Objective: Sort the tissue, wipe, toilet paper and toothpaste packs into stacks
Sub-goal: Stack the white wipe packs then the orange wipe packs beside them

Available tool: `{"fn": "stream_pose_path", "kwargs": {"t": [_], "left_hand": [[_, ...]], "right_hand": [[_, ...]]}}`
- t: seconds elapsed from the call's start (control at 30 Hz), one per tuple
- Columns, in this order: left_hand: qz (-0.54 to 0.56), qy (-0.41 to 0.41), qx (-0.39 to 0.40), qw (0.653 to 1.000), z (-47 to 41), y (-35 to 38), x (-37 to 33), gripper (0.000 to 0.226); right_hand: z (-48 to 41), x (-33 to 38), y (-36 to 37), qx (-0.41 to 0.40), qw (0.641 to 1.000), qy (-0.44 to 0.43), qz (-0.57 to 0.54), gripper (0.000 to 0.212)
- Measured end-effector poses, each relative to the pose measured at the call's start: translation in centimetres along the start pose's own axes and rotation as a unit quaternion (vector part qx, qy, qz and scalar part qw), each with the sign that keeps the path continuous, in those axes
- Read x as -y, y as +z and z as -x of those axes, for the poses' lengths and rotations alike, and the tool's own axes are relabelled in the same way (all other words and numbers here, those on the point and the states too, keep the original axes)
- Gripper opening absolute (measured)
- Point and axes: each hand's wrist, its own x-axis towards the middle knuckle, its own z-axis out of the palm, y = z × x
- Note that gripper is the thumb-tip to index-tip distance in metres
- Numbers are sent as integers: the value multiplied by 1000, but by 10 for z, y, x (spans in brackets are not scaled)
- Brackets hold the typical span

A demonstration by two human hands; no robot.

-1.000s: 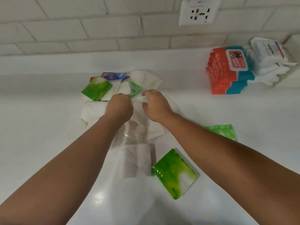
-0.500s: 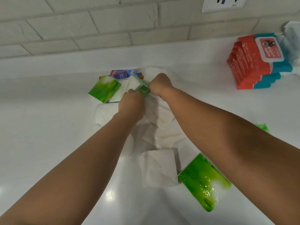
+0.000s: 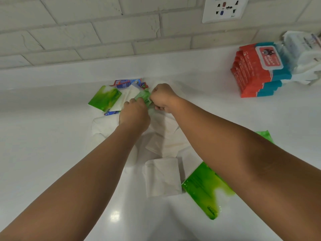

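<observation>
Over the last second both hands have gone from the near side of the heap to its far end and closed together on a small green pack (image 3: 143,97). The left hand (image 3: 134,113) grips it from the near side. The right hand (image 3: 162,97) is curled tight on its other end. The pack sits just above the heap, touching the white paper under it.

The sorting looks partly done. A stack of red and teal wipe packs (image 3: 257,73) stands at the far right of the tabletop (image 3: 43,153), with a pile of white packs (image 3: 305,56) just beside it.

Much is left, I judge:
- a green tissue pack (image 3: 105,98) lying on the toothpaste boxes (image 3: 125,83)
- a loose heap of white paper packs (image 3: 163,136) under the arms
- a single white pack (image 3: 162,177) nearer, touching another green pack (image 3: 206,188)
- a third green one (image 3: 264,135), half hidden behind the right forearm

No green stack exists yet. The heap itself crowds the held pack, and the toothpaste is pinned beneath tissue. A wall socket (image 3: 225,8) sits above.
</observation>
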Motion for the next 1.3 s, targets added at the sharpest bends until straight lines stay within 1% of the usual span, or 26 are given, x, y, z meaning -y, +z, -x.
{"fn": "stream_pose_path", "kwargs": {"t": [0.07, 0.2, 0.27, 0.33, 0.37, 0.4, 0.43, 0.5, 0.53, 0.6, 0.63, 0.73, 0.83, 0.87, 0.93, 1.0, 1.13, 1.2, 1.23, 1.27, 1.3], "left_hand": [[8, -5, -29, 1000, 5, -4, -3, 37], [40, 18, -105, 994, 23, -16, -9, 19], [81, 14, -136, 987, 35, -24, -17, 19], [162, -15, -142, 976, 48, -35, -28, 16], [222, -34, -135, 965, 53, -40, -34, 14], [298, -47, -124, 945, 60, -45, -42, 12], [384, -59, -104, 915, 67, -49, -51, 10], [543, -86, -50, 834, 86, -59, -76, 8], [584, -99, -27, 806, 94, -60, -87, 12], [603, -108, 11, 790, 109, -58, -110, 24], [609, -106, 32, 785, 115, -56, -121, 29], [629, -90, 100, 766, 134, -46, -151, 34], [637, -72, 140, 754, 150, -37, -178, 32], [634, -65, 145, 756, 154, -36, -185, 30], [619, -41, 145, 771, 161, -33, -200, 25], [610, -24, 142, 779, 169, -28, -214, 21], [596, -30, 170, 784, 177, -20, -235, 18], [577, -33, 183, 795, 178, -12, -240, 18], [568, -40, 182, 801, 179, -9, -242, 21], [564, -53, 177, 805, 179, -6, -244, 30], [565, -68, 173, 804, 179, -2, -247, 41]], "right_hand": [[21, 5, -6, 13, 999, -27, -41, 13], [62, 10, -26, 30, 989, -62, -131, 11], [77, 4, -41, 27, 982, -89, -164, 23], [90, -8, -59, -14, 977, -131, -168, 34], [96, -15, -68, -48, 975, -150, -158, 37], [102, -25, -78, -81, 973, -163, -143, 38], [109, -36, -88, -101, 971, -169, -133, 39], [124, -58, -109, -91, 977, -147, -128, 41], [130, -67, -117, -66, 981, -124, -131, 41], [145, -85, -136, -11, 983, -98, -152, 33], [153, -92, -146, 4, 980, -96, -174, 29], [175, -112, -170, -5, 964, -96, -250, 18], [189, -133, -191, -23, 954, -87, -287, 20], [190, -140, -196, -27, 950, -80, -302, 21], [194, -154, -209, -41, 938, -66, -338, 20], [197, -166, -220, -62, 936, -50, -344, 18], [198, -187, -237, -69, 932, 2, -356, 17], [198, -196, -243, -62, 926, 27, -373, 9], [197, -200, -246, -65, 926, 30, -371, 4], [197, -205, -248, -73, 930, 27, -359, 1], [197, -209, -250, -83, 936, 20, -340, 5]]}}
